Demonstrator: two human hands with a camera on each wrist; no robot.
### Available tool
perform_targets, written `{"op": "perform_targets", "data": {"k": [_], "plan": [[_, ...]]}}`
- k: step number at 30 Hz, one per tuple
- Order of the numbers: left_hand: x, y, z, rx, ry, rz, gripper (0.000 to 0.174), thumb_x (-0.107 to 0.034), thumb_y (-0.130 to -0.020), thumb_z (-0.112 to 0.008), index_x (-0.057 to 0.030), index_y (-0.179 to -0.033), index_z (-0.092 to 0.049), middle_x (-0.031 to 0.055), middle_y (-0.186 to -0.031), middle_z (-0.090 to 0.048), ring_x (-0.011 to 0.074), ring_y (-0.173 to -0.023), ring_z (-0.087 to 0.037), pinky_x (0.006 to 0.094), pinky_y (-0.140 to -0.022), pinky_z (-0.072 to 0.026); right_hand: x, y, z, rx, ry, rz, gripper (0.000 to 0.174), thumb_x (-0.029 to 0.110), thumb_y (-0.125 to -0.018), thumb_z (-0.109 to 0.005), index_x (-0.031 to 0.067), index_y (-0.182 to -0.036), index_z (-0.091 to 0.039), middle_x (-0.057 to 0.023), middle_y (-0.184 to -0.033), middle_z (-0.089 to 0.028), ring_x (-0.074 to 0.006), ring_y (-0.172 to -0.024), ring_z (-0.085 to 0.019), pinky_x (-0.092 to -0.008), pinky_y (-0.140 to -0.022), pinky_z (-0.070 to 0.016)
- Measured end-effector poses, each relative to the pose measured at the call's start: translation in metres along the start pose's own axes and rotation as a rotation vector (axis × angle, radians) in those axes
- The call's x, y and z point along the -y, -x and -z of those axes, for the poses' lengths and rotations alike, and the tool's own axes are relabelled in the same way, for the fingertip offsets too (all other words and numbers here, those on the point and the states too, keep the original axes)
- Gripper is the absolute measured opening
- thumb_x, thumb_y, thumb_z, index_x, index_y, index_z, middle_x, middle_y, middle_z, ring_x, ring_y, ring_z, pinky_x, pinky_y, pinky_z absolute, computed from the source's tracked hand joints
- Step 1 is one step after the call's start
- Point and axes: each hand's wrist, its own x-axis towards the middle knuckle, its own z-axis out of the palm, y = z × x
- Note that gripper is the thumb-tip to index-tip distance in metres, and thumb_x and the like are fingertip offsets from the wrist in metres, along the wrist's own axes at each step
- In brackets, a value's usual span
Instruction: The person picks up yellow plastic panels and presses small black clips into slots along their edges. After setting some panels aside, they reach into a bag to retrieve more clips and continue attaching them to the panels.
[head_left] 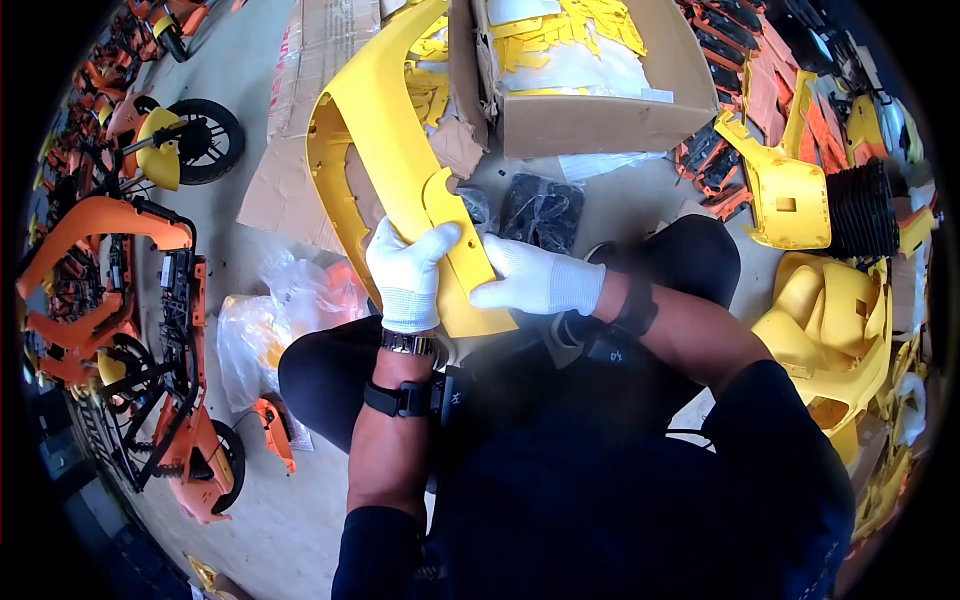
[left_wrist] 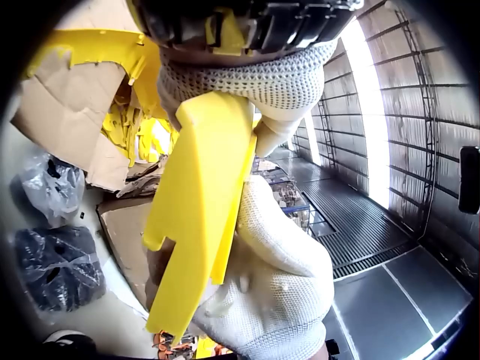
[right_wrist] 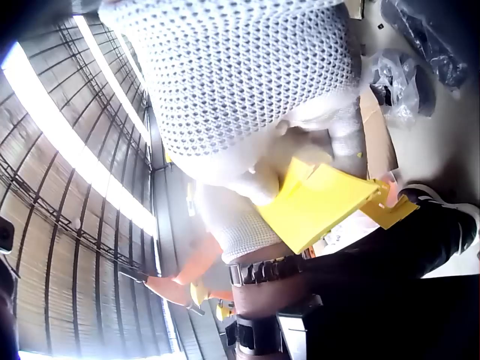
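Yellow plastic fairing panel (head_left: 395,140) | my left hand (head_left: 408,275) and right hand (head_left: 535,282) both clamp its lower end | looks light, stiff, kinda slick | I'd grip the edges

A left hand (left_wrist: 255,82) in a white knit glove grips a yellow panel (left_wrist: 199,210) from above, while the gloved right hand (left_wrist: 277,285) holds it from behind and below. The notched panel hangs tilted between the hands. To the left lie torn cardboard (left_wrist: 67,112), loose yellow parts (left_wrist: 139,139) and a black plastic bag (left_wrist: 56,266). A corrugated metal wall (left_wrist: 420,112) fills the right.
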Motion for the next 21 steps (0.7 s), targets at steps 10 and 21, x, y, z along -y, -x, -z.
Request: {"op": "perform_targets", "data": {"k": [10, 21], "plan": [[0.010, 0.041, 0.003, 0.031, -0.150, 0.066, 0.037, -0.002, -0.081, -0.074, 0.0074, -0.114, -0.060, 0.0117, -0.105, -0.071, 0.0147, -0.090, -0.068, 0.0293, -0.083, -0.0549, 0.019, -0.010, 0.028, 0.010, -0.097, -0.195, 0.026, 0.019, -0.100, -0.054, 0.0003, -0.115, -0.065, -0.0121, -0.109, -0.065, -0.0205, -0.096, -0.068, -0.0302, -0.079, -0.0565], [0.020, 0.061, 0.030, 0.173, -0.730, 0.207, 0.032, -0.010, -0.080, -0.076, 0.0110, -0.101, -0.065, 0.0156, -0.090, -0.074, 0.0177, -0.080, -0.071, 0.0305, -0.074, -0.0565, -0.004, -0.003, -0.010, 0.002, 0.214, -0.233, 0.036, 0.028, -0.097, -0.054, -0.0031, -0.106, -0.068, -0.0221, -0.092, -0.069, -0.0321, -0.086, -0.069, -0.0390, -0.079, -0.0532]]}}
